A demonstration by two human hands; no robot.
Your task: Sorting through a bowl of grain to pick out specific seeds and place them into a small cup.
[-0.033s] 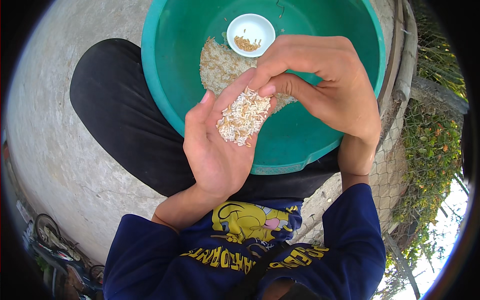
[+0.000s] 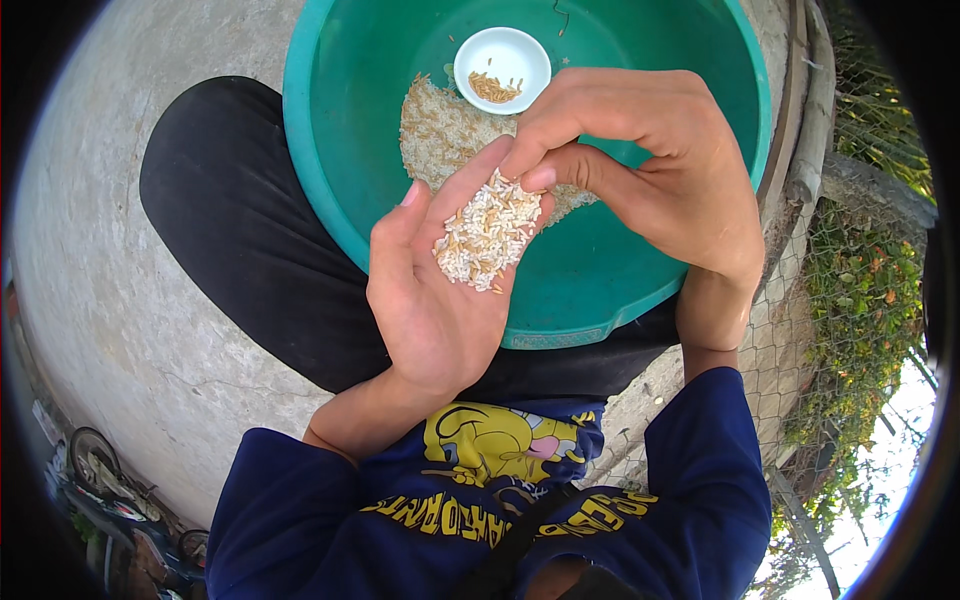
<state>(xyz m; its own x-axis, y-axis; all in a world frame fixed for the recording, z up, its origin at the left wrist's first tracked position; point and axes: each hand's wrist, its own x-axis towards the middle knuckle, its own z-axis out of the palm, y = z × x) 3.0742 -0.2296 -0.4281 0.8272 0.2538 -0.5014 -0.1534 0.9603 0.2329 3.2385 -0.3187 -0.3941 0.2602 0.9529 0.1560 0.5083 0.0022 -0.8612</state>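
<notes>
My left hand (image 2: 440,320) is held palm up over the near part of a green basin (image 2: 590,300). On its palm and fingers lies a small heap of white rice mixed with brown unhusked grains (image 2: 487,235). My right hand (image 2: 650,160) comes in from the right, thumb and forefinger pinched together at the far edge of this heap. Whatever is between those fingertips is too small to make out. Beyond the hands, a small white bowl (image 2: 525,50) holds some brown unhusked grains (image 2: 493,88). More mixed rice (image 2: 435,125) is spread on the basin floor, partly hidden behind my hands.
My leg in black trousers (image 2: 240,220) is bent along the basin's left side, on a grey concrete floor (image 2: 90,250). Wire mesh (image 2: 775,370), a wooden pole (image 2: 812,130) and plants (image 2: 865,290) stand at the right. A motorbike (image 2: 120,500) shows at the lower left.
</notes>
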